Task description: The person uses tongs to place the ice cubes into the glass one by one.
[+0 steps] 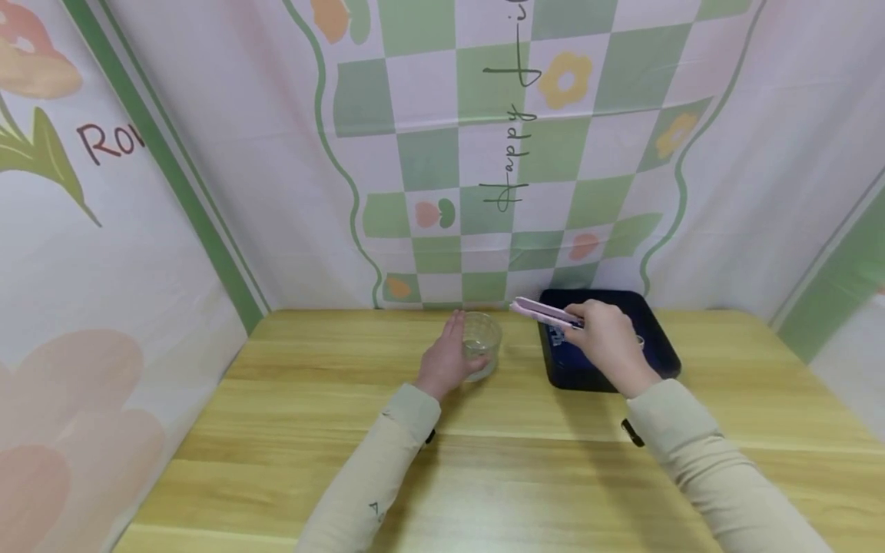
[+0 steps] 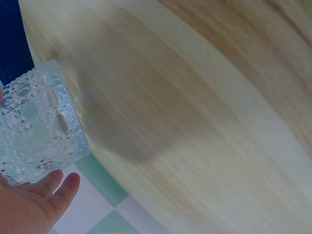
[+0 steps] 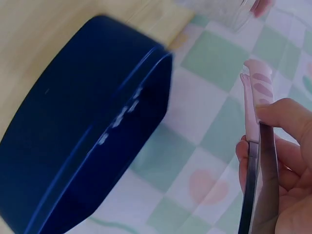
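My left hand [image 1: 445,361] grips a clear glass cup [image 1: 482,330] near the table's back edge, thumb on the near side and fingers on the far left side. In the left wrist view the cup [image 2: 41,122] shows a faceted, patterned wall. A pair of tongs [image 1: 542,311] with pink tips and metal arms is pinched in my right hand [image 1: 608,338], above a dark blue tray. The tips of the tongs [image 3: 261,92] lie close together, pointing left toward the cup, with nothing seen between them.
The dark blue tray [image 1: 581,376] has raised walls and pale lettering inside; my right hand and forearm hide part of its interior. A printed, checkered cloth [image 1: 484,153] hangs right behind the wooden table [image 1: 311,430]. Another printed cloth [image 1: 83,292] hangs at the left.
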`<state>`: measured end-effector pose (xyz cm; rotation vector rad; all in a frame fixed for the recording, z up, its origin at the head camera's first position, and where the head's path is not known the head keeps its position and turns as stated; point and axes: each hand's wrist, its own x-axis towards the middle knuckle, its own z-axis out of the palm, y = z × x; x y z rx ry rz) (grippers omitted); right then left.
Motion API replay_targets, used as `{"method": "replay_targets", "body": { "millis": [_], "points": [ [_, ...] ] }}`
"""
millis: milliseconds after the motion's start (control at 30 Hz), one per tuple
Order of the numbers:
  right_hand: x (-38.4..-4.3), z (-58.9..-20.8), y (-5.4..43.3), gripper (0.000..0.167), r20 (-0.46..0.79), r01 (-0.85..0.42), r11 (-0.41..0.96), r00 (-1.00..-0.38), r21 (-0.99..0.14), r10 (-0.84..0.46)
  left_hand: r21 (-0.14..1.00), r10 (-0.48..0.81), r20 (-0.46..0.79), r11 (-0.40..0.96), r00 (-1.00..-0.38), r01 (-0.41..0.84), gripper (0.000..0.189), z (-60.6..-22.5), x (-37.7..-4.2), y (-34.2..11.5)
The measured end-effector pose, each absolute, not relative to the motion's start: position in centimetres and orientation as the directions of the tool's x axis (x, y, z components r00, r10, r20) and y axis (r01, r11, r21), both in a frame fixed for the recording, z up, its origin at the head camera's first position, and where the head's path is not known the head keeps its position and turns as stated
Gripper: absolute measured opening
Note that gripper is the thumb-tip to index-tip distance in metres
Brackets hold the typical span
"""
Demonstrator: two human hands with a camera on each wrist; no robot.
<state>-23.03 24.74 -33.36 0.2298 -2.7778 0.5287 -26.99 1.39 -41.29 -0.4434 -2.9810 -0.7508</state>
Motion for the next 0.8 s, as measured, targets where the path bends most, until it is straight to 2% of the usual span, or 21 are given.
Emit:
{"method": "replay_targets", "body": {
  "millis": [300, 800],
  "points": [
    [-22.3, -33.4, 22.0, 0.023, 0.336, -0.302, 0.907, -0.921, -0.292, -0.198, 0.475, 0.271, 0.11, 0.831, -0.956, 0.29, 0.097, -41.5, -27.1, 1.2],
    [-22.4, -34.3, 20.6, 0.024, 0.276, -0.316, 0.913, -0.93, -0.258, -0.244, 0.498, 0.272, 0.078, 0.823, -0.959, 0.274, 0.098, -41.5, -27.1, 1.2]
  ]
}}
